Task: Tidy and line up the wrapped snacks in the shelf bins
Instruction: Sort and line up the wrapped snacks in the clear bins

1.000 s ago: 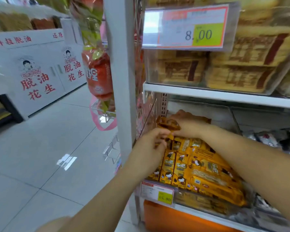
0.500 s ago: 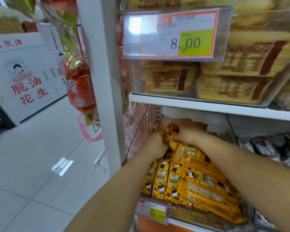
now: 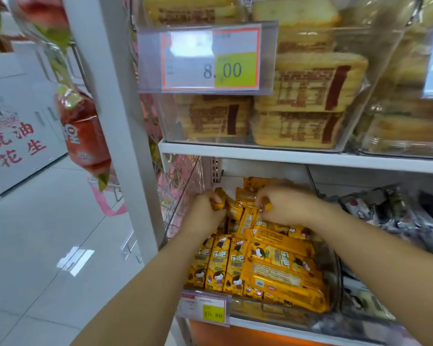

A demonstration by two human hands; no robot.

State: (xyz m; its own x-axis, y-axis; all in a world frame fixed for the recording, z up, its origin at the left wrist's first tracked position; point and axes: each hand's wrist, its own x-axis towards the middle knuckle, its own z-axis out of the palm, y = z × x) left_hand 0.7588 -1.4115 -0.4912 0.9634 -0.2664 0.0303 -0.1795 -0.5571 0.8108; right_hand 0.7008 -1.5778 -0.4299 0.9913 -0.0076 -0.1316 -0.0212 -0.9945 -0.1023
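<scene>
A clear bin (image 3: 334,283) on the lower shelf holds several yellow wrapped snack bars (image 3: 255,265) with cartoon faces. Some stand in a row at the front left, others lie crosswise on the right. My left hand (image 3: 205,213) is deep in the bin at the back left and grips the top of one yellow bar (image 3: 220,196). My right hand (image 3: 285,206) is beside it, fingers curled and pinching the end of another yellow bar (image 3: 248,218). Both forearms reach in from below.
The shelf above carries clear bins of wrapped bread slices (image 3: 300,101) behind an 8.00 price tag (image 3: 210,58). A white upright post (image 3: 115,108) stands left of the bins. Dark-wrapped snacks (image 3: 390,211) fill the neighbouring bin. A red bag (image 3: 83,136) hangs at the left.
The view has shifted closer and lower towards the bin. Both hands have stayed at the back of the bin, working on the yellow bars; the left hand now grips a bar's top.
</scene>
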